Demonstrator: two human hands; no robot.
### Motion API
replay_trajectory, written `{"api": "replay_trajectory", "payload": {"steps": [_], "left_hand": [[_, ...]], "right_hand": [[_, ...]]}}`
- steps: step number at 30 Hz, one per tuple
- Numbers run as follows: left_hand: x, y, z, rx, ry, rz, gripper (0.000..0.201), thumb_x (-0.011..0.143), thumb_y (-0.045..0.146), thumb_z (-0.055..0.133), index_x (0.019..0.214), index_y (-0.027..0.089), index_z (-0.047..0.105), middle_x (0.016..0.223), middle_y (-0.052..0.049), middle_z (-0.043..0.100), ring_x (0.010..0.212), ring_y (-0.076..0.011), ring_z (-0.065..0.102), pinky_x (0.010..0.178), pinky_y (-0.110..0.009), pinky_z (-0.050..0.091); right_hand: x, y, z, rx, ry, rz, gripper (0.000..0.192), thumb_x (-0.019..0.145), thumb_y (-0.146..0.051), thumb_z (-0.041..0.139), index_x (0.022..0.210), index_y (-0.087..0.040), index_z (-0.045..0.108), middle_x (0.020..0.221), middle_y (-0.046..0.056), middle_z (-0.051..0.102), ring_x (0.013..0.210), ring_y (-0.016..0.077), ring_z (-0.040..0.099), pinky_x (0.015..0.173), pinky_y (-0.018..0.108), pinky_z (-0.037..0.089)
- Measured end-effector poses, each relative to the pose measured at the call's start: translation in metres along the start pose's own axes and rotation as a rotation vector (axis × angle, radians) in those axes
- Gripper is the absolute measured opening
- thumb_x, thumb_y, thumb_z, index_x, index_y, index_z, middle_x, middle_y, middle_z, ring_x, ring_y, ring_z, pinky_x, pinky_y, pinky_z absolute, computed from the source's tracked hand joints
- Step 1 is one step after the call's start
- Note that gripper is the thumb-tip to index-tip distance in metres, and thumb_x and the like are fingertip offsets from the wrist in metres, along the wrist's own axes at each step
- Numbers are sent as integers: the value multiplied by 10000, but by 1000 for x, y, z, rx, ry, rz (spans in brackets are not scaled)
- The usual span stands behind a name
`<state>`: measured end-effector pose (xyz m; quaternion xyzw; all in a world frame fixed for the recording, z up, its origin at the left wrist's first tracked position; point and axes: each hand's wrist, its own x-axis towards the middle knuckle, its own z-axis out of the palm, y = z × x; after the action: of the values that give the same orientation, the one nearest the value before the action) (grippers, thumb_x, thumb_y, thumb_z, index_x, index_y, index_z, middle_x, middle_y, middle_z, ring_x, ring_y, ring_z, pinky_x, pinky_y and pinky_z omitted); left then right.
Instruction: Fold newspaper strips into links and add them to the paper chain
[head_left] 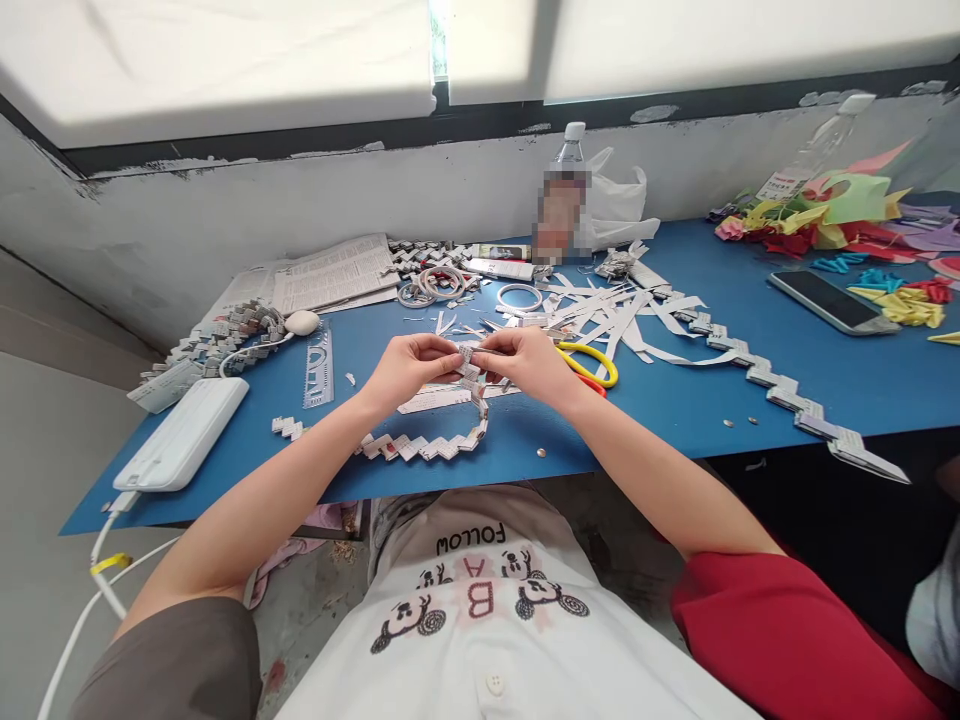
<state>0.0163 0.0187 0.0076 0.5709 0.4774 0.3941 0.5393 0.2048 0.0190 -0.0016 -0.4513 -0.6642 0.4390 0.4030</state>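
My left hand (411,366) and my right hand (525,362) meet above the blue table (675,400), both pinching the top end of a folded paper zigzag chain (442,440). The chain curves down from my fingers and lies along the table's near edge. Yellow-handled scissors (592,362) lie just right of my right hand. A pile of cut white paper strips (607,310) sits behind my hands.
A white power bank (184,432) with a cable lies at the left, a clear ruler (319,365) beside it. Another long zigzag chain (780,385) runs off the right edge. A phone (831,300), coloured paper (840,215), a bottle (564,195) and newspaper (330,275) sit further back.
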Motion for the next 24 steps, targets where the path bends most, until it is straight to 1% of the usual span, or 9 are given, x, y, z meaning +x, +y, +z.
{"api": "replay_trajectory", "payload": {"steps": [4, 6, 9, 12, 15, 20, 24], "left_hand": [[1, -1, 0, 20, -28, 14, 420, 534, 454, 862, 760, 149, 682, 699, -30, 722, 754, -202, 710, 825, -381, 594], [1, -2, 1, 24, -41, 40, 414, 538, 455, 860, 754, 152, 680, 689, -22, 717, 741, -197, 708, 811, -375, 596], [2, -3, 1, 23, -65, 80, 405, 550, 456, 854, 755, 154, 681, 683, -20, 714, 731, -195, 705, 796, -370, 597], [2, -3, 0, 21, -52, 85, 416, 542, 468, 854, 751, 152, 682, 705, -29, 717, 758, -206, 706, 801, -374, 595], [3, -3, 0, 24, -34, 67, 436, 523, 481, 858, 748, 149, 688, 721, -36, 719, 770, -213, 705, 812, -382, 591], [3, -2, 0, -1, -16, 82, 436, 519, 485, 859, 742, 151, 688, 735, -37, 721, 775, -214, 707, 835, -395, 585], [3, -1, 0, -8, -8, 92, 443, 523, 483, 858, 755, 149, 681, 742, -41, 725, 808, -229, 709, 841, -398, 584]], "right_hand": [[3, 1, -4, 14, -86, 11, 146, 732, -280, 666, 746, -137, 693, 606, 9, 642, 550, 115, 586, 520, 216, 467], [3, 1, -3, 35, -100, 18, 129, 728, -259, 650, 752, -139, 691, 593, -2, 621, 547, 108, 571, 520, 212, 467], [4, 2, 2, 62, -50, 44, 86, 708, -210, 624, 726, -141, 672, 576, -12, 600, 533, 100, 554, 512, 207, 466], [4, 3, 5, 49, -5, 27, 71, 704, -196, 612, 709, -143, 659, 575, -11, 605, 524, 100, 549, 497, 204, 453], [2, 2, 3, 28, -8, 9, 93, 725, -232, 631, 736, -146, 662, 586, -5, 621, 520, 105, 553, 495, 210, 447], [1, -2, -4, 28, -54, 52, 179, 761, -323, 664, 743, -148, 631, 627, 15, 645, 551, 107, 567, 534, 221, 450], [2, 0, -4, 89, -85, -24, 258, 763, -404, 678, 763, -150, 629, 672, 9, 638, 583, 102, 544, 568, 233, 439]]}}
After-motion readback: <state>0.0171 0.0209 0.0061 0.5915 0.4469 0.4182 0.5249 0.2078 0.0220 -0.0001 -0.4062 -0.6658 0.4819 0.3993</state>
